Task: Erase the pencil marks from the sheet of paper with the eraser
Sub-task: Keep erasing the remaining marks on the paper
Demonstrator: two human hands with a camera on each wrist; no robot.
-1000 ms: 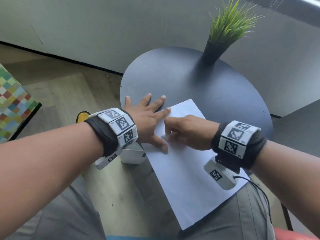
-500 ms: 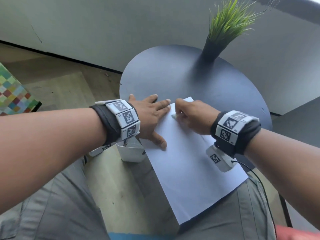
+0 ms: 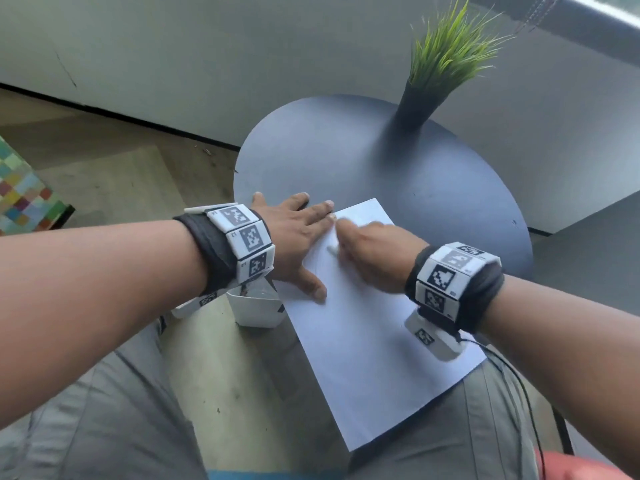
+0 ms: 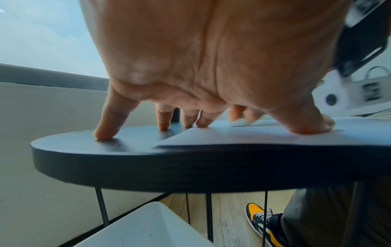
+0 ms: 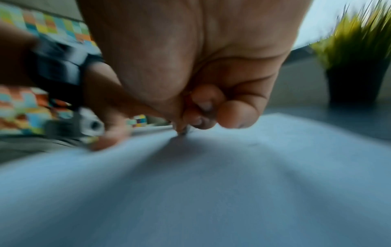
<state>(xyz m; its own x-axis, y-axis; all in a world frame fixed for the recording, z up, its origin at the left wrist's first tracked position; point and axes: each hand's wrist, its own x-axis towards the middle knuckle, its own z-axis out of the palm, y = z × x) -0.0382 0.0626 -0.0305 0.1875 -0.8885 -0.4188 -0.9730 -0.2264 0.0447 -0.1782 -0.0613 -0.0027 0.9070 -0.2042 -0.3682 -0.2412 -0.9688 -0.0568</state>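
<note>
I see a white sheet of paper (image 3: 374, 341) on a dark grey round table (image 3: 433, 188), a green grass plant (image 3: 450, 50) in a black pot (image 3: 414, 105), a multicoloured checkered block (image 3: 24, 195), and a yellow-and-black shoe (image 4: 262, 222).

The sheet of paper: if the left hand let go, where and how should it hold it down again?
Judging by its pose, press flat from above on the left edge of the sheet of paper, where the left hand now rests. It lies flat on the round table with its near end overhanging, unsupported. A spread palm keeps clear of the right hand rubbing with the eraser.
</note>
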